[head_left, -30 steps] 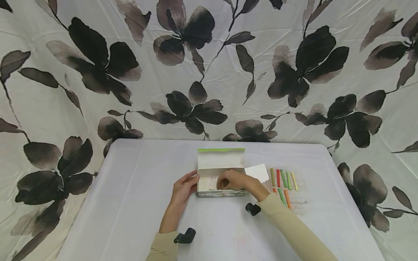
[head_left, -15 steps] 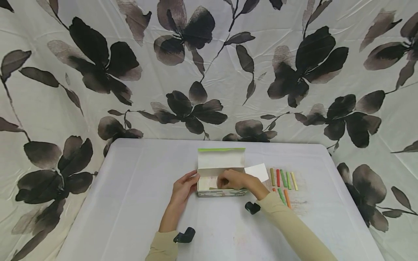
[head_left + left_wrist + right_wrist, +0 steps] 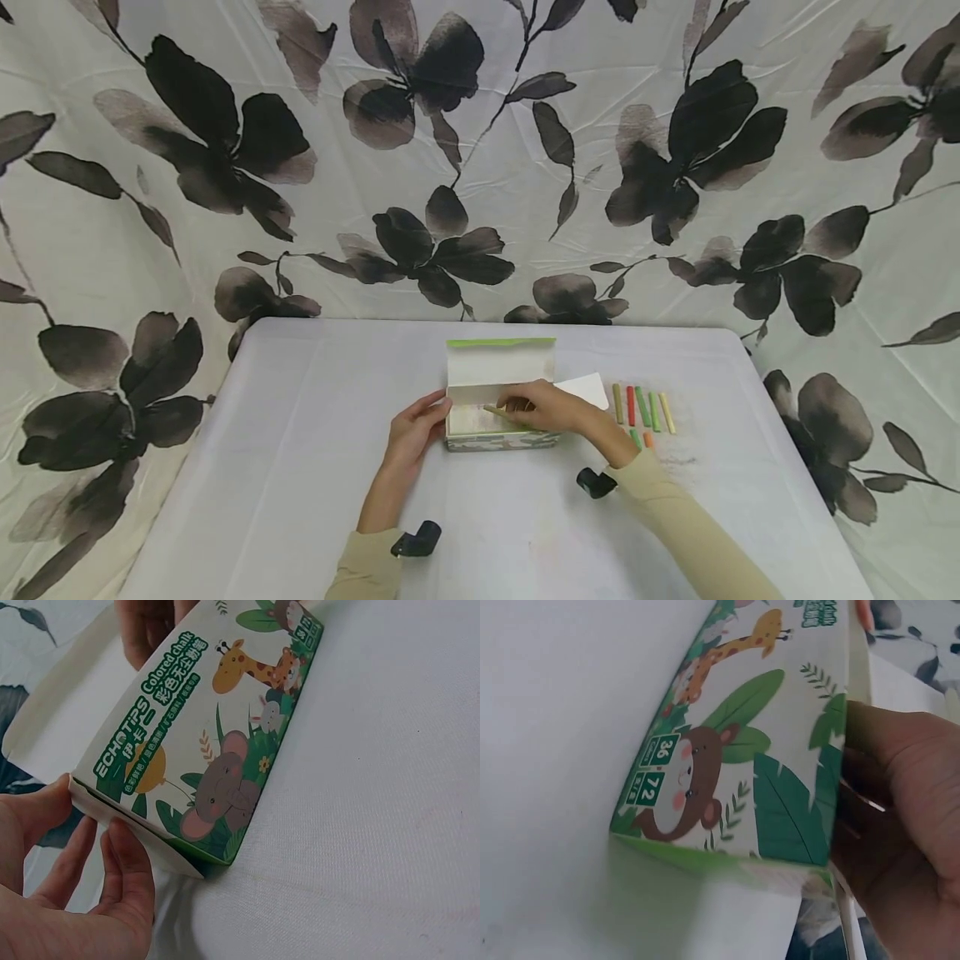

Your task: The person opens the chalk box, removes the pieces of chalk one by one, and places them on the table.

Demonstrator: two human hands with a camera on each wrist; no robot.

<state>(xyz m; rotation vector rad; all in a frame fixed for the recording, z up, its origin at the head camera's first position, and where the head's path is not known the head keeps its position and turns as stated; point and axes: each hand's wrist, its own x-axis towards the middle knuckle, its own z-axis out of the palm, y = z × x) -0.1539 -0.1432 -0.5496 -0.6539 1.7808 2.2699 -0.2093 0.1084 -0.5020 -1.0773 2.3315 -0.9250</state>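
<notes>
An open chalk box (image 3: pixel 501 435) printed with cartoon animals (image 3: pixel 225 750) lies on the white table (image 3: pixel 300 467), its lid (image 3: pixel 501 363) standing up at the back. My left hand (image 3: pixel 437 414) grips the box's left end; thumb and fingers (image 3: pixel 124 881) pinch its end flap. My right hand (image 3: pixel 519 407) is over the box's open top and pinches a yellowish-green chalk stick (image 3: pixel 497 411) that points left. The right wrist view shows the box's front (image 3: pixel 742 772) with that hand (image 3: pixel 907 832) behind its edge. The box's inside is mostly hidden.
Several coloured chalk sticks (image 3: pixel 639 407) lie in rows on the table to the right of the box, over smudged chalk dust (image 3: pixel 678 458). A white paper flap (image 3: pixel 587 387) sticks out beside the box. Flower-print cloth (image 3: pixel 480 167) hangs behind the table.
My right hand has come up from inside the box, and a yellowish-green chalk stick now shows in its fingertips above the opening. My left hand stays at the box's left end.
</notes>
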